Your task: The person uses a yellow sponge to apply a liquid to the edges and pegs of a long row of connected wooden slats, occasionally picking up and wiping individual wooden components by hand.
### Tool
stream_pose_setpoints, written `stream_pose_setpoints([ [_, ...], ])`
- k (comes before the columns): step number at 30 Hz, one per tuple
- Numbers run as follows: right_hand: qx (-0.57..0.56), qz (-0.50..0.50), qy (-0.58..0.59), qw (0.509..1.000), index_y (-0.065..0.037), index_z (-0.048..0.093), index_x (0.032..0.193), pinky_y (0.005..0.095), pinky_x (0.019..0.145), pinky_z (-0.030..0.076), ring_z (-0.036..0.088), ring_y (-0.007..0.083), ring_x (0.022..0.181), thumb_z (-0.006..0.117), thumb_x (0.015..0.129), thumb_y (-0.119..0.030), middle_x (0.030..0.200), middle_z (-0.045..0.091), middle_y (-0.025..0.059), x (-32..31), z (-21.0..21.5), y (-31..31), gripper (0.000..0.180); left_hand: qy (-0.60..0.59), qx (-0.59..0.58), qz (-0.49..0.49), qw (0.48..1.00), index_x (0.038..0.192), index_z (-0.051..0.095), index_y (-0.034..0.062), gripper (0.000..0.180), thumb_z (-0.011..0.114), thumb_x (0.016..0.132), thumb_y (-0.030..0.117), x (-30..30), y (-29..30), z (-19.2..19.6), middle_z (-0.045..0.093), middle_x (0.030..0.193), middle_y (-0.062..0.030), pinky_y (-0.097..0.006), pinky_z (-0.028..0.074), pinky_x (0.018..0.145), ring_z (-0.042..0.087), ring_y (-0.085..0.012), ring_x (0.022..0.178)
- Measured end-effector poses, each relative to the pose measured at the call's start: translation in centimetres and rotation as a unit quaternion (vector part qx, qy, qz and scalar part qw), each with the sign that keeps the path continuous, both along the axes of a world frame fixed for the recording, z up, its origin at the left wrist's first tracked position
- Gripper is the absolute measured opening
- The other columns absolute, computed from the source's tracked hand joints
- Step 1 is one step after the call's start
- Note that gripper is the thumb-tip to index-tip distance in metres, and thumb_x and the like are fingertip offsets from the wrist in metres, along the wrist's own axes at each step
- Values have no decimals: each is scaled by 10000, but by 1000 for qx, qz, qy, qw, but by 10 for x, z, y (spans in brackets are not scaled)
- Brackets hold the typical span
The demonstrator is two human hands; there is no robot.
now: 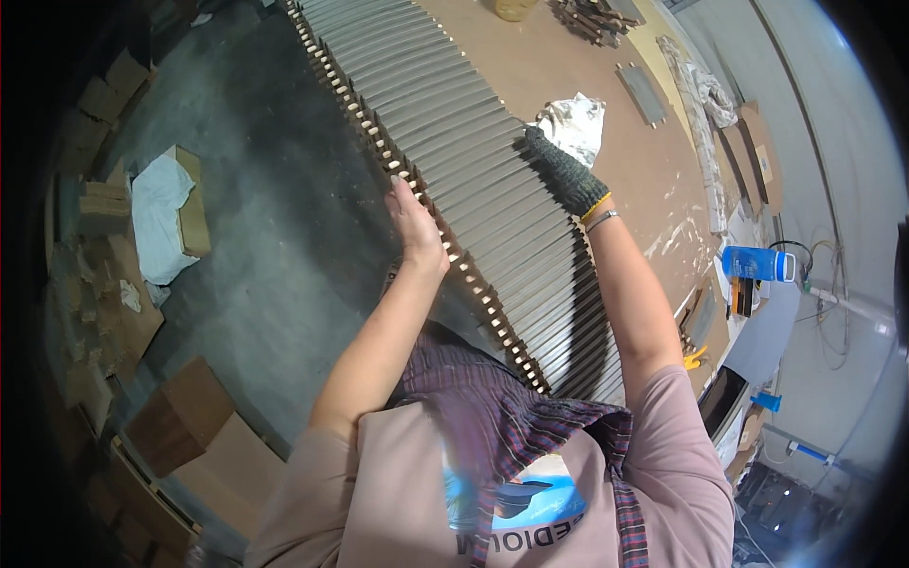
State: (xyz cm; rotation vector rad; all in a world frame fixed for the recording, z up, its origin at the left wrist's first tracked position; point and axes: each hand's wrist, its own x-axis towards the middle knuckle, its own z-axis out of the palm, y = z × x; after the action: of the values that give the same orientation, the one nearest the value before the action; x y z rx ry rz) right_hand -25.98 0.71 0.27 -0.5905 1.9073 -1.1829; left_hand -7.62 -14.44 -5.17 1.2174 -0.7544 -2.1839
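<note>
A long row of narrow grey slats (473, 156) lies side by side on a brown work surface. Pale peg-like ends (454, 254) stick out along its left side. My bare left hand (417, 227) rests against that side, fingers stretched out and touching the ends. On the opposite side, my right hand (565, 175) wears a dark grey knitted glove with a yellow cuff; its fingers lie extended along the slats' right ends, partly hidden from view. A crumpled white cloth (575, 128) sits just beyond the gloved hand, and whether they touch is unclear.
Brown board (653, 180) covers the surface to the right, with a loose grey slat (642, 94) and a pile of dark pieces (595, 21) farther off. A blue bottle (755, 264) stands near the wall. Cardboard boxes (185, 417) and a cloth-draped box (194, 204) are at left.
</note>
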Motion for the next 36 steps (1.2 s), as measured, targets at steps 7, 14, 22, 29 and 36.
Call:
stream_pose_setpoints([
  [7, -110, -43, -16, 993, -50, 461, 1536, 286, 1170, 363, 503, 151, 1368, 427, 1124, -209, 1515, 520, 57, -7, -6, 16, 442, 13, 4, -55, 998, 1376, 440, 30, 519, 487, 1068, 445, 24, -5, 8, 532, 1305, -86, -359, 406, 1078, 524, -205, 1211],
  [14, -16, -207, -43, 977, -47, 700, 1235, 287, 704, 566, 705, 161, 885, 625, 1032, -317, 1088, 735, 52, -55, 20, 47, 347, 24, 11, -75, 997, 1350, 457, 25, 486, 450, 1078, 427, 24, -1, -3, 521, 1340, -93, -361, 357, 1122, 487, -201, 1261],
  [22, -116, -293, 367, 875, -22, 718, 1237, 320, 838, 549, 689, 218, 1024, 745, 935, -253, 1205, 718, 131, -67, 69, 5, 381, -31, -96, 9, 995, 1534, 345, 27, 709, 444, 1058, 542, 27, -95, -27, 393, 1563, -137, -436, 194, 1223, 342, -252, 1467],
  [29, 106, -132, 577, 799, -118, 758, 1216, 422, 1124, 422, 549, 339, 1343, 819, 854, -341, 1481, 566, 183, -79, 53, -46, 430, 15, -140, 14, 990, 1640, 138, 25, 887, 384, 1047, 638, -1, -135, -9, 210, 1703, -158, -506, 44, 1267, 205, -257, 1571],
  [36, -150, -119, 150, 970, -29, 541, 1474, 368, 1113, 452, 559, 211, 1303, 612, 1034, -276, 1484, 560, 71, -88, 40, -77, 509, 64, -136, 53, 987, 1645, 130, 37, 885, 373, 1051, 647, -31, -148, -28, 163, 1718, -148, -424, 71, 1277, 163, -267, 1583],
])
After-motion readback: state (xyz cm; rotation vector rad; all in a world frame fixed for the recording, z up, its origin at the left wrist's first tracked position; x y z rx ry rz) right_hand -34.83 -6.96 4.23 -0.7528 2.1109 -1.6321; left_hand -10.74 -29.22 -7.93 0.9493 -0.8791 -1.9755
